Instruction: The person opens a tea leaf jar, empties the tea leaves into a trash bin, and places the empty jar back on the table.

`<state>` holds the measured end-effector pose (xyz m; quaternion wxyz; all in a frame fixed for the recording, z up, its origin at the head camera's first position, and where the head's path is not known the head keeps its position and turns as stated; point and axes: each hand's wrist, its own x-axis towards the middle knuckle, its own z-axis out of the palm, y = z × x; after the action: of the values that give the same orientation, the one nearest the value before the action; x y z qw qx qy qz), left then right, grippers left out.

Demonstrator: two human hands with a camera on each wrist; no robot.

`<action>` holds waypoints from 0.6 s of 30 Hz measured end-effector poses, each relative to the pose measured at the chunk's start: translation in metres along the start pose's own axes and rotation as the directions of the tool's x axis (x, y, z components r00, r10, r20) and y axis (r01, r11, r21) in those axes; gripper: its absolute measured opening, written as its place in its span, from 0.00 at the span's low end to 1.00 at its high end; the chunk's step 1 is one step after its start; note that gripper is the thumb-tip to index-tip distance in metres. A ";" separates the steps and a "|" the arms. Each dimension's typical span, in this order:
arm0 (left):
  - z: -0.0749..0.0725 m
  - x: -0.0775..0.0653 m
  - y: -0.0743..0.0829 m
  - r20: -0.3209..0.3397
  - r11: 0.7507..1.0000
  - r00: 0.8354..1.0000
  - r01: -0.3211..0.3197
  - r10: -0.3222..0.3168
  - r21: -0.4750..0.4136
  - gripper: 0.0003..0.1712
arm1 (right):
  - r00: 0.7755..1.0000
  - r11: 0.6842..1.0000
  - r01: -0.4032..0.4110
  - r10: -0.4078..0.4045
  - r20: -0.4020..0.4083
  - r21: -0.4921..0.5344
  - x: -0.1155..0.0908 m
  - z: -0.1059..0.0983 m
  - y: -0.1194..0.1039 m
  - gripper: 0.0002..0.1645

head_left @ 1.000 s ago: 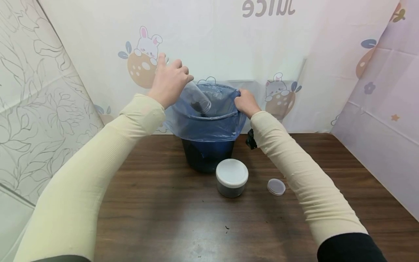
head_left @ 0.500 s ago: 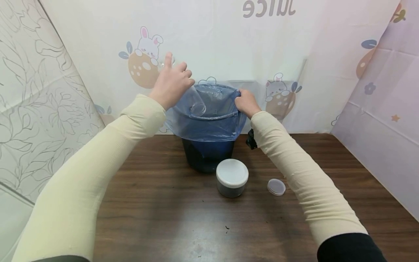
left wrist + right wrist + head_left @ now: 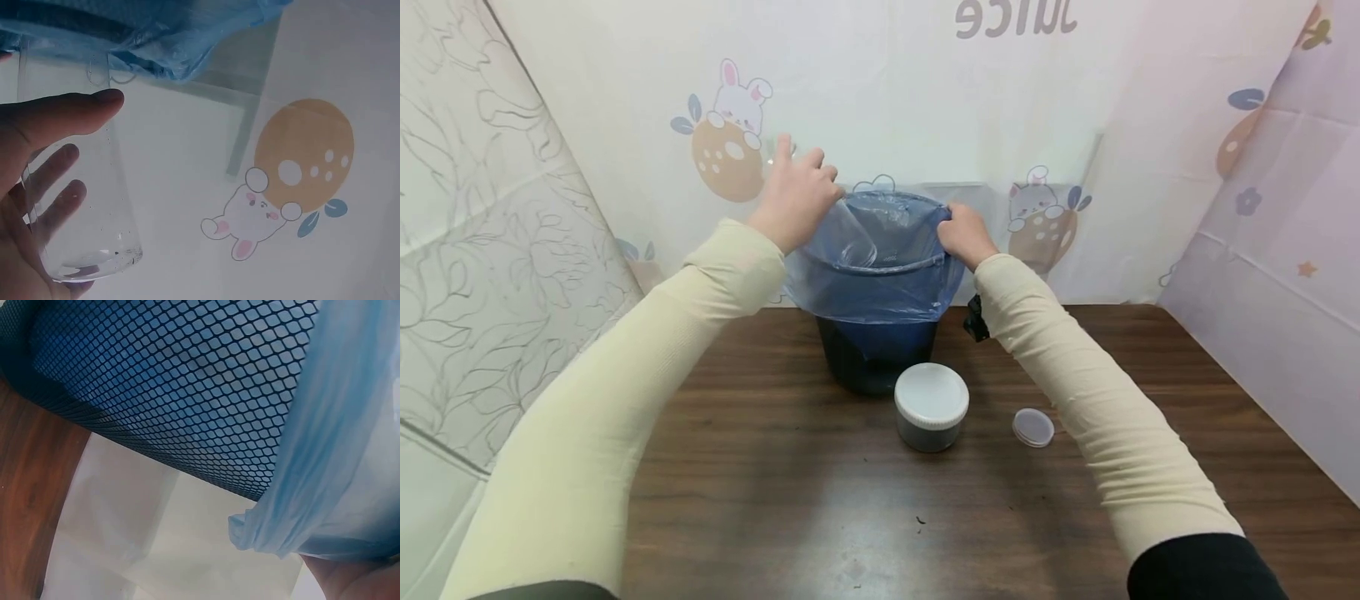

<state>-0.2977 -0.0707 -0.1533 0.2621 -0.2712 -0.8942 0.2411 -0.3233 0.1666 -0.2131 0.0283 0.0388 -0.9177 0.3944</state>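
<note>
Blue liner point(image 3: 880, 298): gripping with right hand point(image 3: 967, 234) at three o'clock on bin point(image 3: 852, 360). Holding clear cup point(image 3: 103, 194), left hand point(image 3: 795, 200), tipped in from ten; apparently emptying; probably needs tapping clean.

The bin point(image 3: 868, 367) stands on the worktop point(image 3: 745, 483) before the backdrop point(image 3: 887, 100), with the bag point(image 3: 868, 298) over its rim. The jar point(image 3: 931, 408) sits before the bin; the loose lid point(image 3: 1033, 427) lies right of the jar. The cup point(image 3: 94, 212) slants over the bin's left side.

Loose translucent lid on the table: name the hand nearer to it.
Right: the right hand is above and beyond the translucent lid, slightly left; the left hand is also beyond, but much farther left.
</note>
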 end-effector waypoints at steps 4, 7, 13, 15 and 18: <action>-0.005 0.000 -0.004 0.015 0.999 0.999 0.032 -0.031 -0.042 0.21 | 1.000 0.999 0.022 -0.022 -0.006 -0.023 -0.002 -0.002 0.003 0.34; -0.008 -0.003 -0.008 0.042 0.993 0.997 0.067 -0.063 -0.100 0.23 | 0.999 0.998 0.043 -0.042 0.011 -0.054 -0.003 -0.004 0.006 0.32; -0.012 -0.012 -0.013 0.097 0.959 0.985 0.163 -0.144 -0.233 0.29 | 0.988 1.000 0.024 -0.021 0.155 -0.012 0.001 -0.011 0.007 0.41; -0.010 -0.015 -0.015 0.110 0.940 0.979 0.194 -0.170 -0.280 0.31 | 0.980 1.000 0.023 -0.022 0.198 -0.004 0.003 -0.014 0.007 0.43; -0.006 -0.021 -0.018 0.118 0.903 0.971 0.239 -0.210 -0.356 0.33 | 0.972 0.992 0.118 -0.104 0.211 -0.052 0.004 -0.017 0.006 0.43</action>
<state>-0.2855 -0.0949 -0.1455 0.1983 -0.2013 -0.9580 0.0479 -0.3273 0.1828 -0.2052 -0.0444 0.1301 -0.9241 0.3564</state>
